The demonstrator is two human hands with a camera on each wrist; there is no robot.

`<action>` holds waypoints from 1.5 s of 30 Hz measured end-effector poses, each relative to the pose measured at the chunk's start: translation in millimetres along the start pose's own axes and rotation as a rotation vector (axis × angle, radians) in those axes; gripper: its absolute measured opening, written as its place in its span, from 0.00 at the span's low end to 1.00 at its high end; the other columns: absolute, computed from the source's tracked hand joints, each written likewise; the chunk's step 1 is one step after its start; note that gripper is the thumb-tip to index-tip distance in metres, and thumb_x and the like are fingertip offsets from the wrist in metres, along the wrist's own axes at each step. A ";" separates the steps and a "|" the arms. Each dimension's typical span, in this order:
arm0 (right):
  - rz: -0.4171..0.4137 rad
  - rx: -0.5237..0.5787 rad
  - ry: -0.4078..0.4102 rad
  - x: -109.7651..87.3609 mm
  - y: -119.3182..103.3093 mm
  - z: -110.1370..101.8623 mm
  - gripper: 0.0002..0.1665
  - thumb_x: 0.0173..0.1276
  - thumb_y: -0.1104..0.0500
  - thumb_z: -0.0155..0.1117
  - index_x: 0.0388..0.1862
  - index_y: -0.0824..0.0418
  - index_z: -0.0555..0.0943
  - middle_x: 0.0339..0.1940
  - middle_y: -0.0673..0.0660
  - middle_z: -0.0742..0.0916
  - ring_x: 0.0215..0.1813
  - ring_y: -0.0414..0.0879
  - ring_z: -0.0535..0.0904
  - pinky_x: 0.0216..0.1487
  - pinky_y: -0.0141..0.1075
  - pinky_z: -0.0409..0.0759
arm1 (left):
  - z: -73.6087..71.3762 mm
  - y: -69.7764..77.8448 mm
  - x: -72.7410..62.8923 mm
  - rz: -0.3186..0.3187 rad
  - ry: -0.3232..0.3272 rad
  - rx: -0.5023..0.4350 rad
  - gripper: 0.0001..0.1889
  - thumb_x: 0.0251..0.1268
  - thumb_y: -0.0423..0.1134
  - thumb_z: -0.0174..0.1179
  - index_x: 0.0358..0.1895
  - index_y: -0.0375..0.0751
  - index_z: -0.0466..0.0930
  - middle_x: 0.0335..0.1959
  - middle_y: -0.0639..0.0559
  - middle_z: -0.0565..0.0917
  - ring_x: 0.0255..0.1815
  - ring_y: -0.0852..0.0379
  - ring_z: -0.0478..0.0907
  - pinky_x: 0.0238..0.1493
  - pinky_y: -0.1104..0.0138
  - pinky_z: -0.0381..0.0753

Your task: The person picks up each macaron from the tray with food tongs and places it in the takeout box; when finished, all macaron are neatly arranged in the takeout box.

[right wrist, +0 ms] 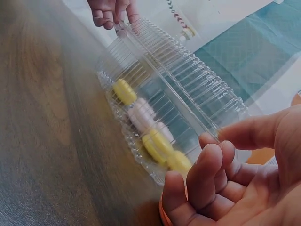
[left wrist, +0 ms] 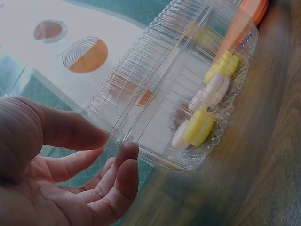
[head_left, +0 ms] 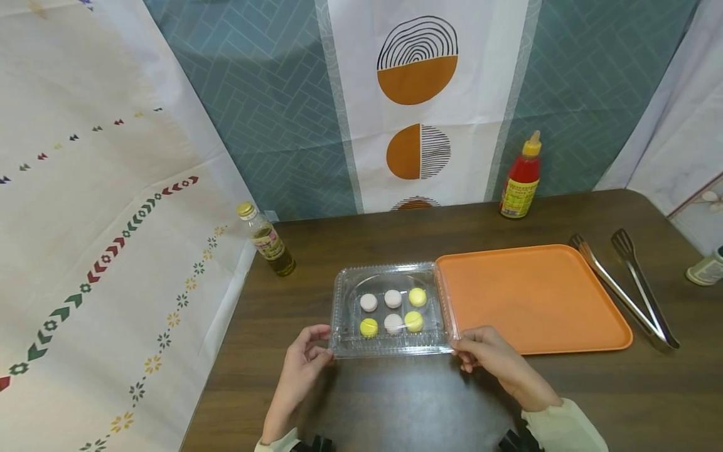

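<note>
A lidded clear plastic container [head_left: 390, 347] holds three yellow macarons [head_left: 369, 327] and three pale pinkish-white macarons [head_left: 369, 302] in two rows. My left hand [head_left: 305, 364] pinches its near left corner between thumb and fingers. At the near right corner, my right hand [head_left: 494, 358] pinches the rim the same way. Both wrist views show thumb and fingertips on the container's flange, with the macarons inside along its bottom. Its right side overlaps the left edge of an orange tray [head_left: 531, 301] in the head view.
Right of the tray lie metal tongs [head_left: 638, 295]. A red sauce bottle with a yellow cap [head_left: 519, 182] stands at the back edge, and an oil bottle [head_left: 268, 242] at the left edge. A small jar [head_left: 707, 269] shows at far right on the brown table [head_left: 407, 402].
</note>
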State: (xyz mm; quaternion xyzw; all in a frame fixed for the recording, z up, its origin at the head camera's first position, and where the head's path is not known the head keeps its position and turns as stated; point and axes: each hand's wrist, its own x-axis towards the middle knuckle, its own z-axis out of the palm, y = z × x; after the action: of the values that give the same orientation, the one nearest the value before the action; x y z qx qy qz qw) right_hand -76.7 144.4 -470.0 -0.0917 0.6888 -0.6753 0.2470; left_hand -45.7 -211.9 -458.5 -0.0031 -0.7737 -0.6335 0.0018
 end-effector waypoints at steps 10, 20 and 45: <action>0.025 -0.069 -0.052 -2.3 -7.1 -10.2 0.23 0.79 0.59 0.55 0.31 0.79 0.74 0.20 0.51 0.75 0.23 0.41 0.75 0.31 0.35 0.80 | -4.1 8.4 5.5 0.039 -0.042 0.116 0.18 0.62 0.16 0.58 0.55 0.26 0.77 0.49 0.36 0.80 0.36 0.44 0.83 0.36 0.66 0.83; 0.013 -0.204 -0.041 -1.8 -16.7 -16.9 0.22 0.77 0.57 0.57 0.34 0.78 0.78 0.20 0.52 0.75 0.23 0.43 0.74 0.31 0.37 0.81 | -12.4 16.1 10.9 0.054 -0.054 0.285 0.17 0.63 0.20 0.62 0.55 0.32 0.78 0.46 0.42 0.82 0.34 0.53 0.79 0.38 0.66 0.79; 0.043 -0.025 -0.079 2.6 -10.3 -11.5 0.22 0.76 0.64 0.55 0.24 0.78 0.66 0.18 0.50 0.71 0.20 0.40 0.72 0.38 0.40 0.86 | -9.0 14.3 11.2 0.000 -0.130 0.216 0.23 0.62 0.19 0.61 0.62 0.26 0.73 0.50 0.36 0.78 0.35 0.48 0.82 0.32 0.68 0.79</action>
State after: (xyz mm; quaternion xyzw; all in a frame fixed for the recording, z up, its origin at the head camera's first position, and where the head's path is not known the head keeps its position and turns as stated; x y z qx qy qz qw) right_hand -86.4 152.7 -460.9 -0.1062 0.6887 -0.6572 0.2873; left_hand -56.8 -217.9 -442.6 -0.0436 -0.8360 -0.5449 -0.0480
